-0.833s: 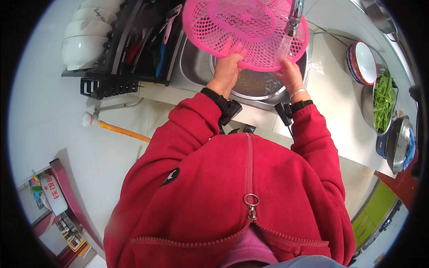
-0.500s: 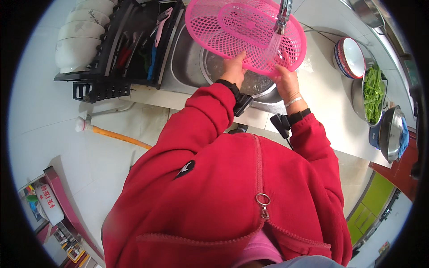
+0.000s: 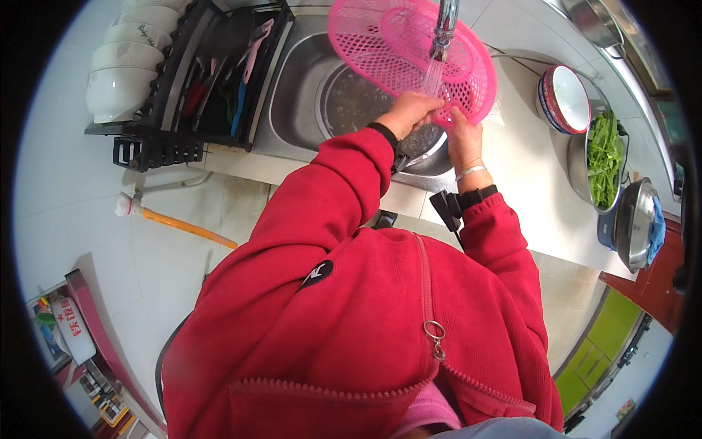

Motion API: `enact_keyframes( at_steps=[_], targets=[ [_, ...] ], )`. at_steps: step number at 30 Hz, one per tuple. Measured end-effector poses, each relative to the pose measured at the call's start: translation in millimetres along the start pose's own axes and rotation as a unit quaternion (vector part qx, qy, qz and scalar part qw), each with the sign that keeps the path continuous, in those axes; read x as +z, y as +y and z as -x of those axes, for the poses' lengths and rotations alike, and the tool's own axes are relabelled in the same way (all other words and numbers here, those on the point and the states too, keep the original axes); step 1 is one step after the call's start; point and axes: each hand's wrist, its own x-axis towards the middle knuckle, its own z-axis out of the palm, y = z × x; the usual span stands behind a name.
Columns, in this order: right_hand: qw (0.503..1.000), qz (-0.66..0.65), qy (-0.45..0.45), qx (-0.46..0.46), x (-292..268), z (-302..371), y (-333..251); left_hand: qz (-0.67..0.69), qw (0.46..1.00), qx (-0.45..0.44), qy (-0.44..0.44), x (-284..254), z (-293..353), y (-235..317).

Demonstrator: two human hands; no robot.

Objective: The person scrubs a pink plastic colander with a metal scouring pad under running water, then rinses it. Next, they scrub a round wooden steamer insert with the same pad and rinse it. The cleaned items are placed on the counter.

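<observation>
A pink oval plastic basket (image 3: pixel 369 45) with a mesh of holes is tilted up over the sink (image 3: pixel 289 99). My left hand (image 3: pixel 413 112) is closed at its near rim, with the fingers reaching toward the right. Close beside it, my right hand (image 3: pixel 465 139) grips the same rim at the basket's near right end, thumb on the edge. Water from the metal tap (image 3: pixel 444 33) streams onto the basket just beyond my hands. Below, a round steel basin (image 3: pixel 347 99) with bubbly water in it stands in the sink, partly hidden by the basket and my left hand.
Left of the sink, a black dish rack (image 3: pixel 186 73) holds white bowls (image 3: pixel 121 91) and utensils. On the right counter are stacked bowls (image 3: pixel 569 99), a steel container of green leafy vegetables (image 3: pixel 604 157) and a metal bowl (image 3: pixel 635 223) near the counter's edge.
The basket has shifted and turned, its far left end now further right. My left hand has slid right along the rim, nearer my right hand. More of the basin shows.
</observation>
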Motion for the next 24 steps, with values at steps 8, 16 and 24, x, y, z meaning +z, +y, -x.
enact_keyframes(
  at_steps=[8,16,24],
  targets=[
    [0.998,-0.027,-0.036,0.054,-21.5,14.3,-10.9,0.235,0.972,0.012,0.020,-13.6,-26.0,-1.7],
    [0.998,0.054,0.020,0.007,-48.1,6.8,-28.4,-0.477,0.816,0.182,0.271,-81.6,3.9,-27.6],
    [0.991,0.117,0.044,-0.045,-32.8,25.3,-49.2,-0.381,0.884,0.164,0.215,-84.4,15.4,-39.6]
  ],
)
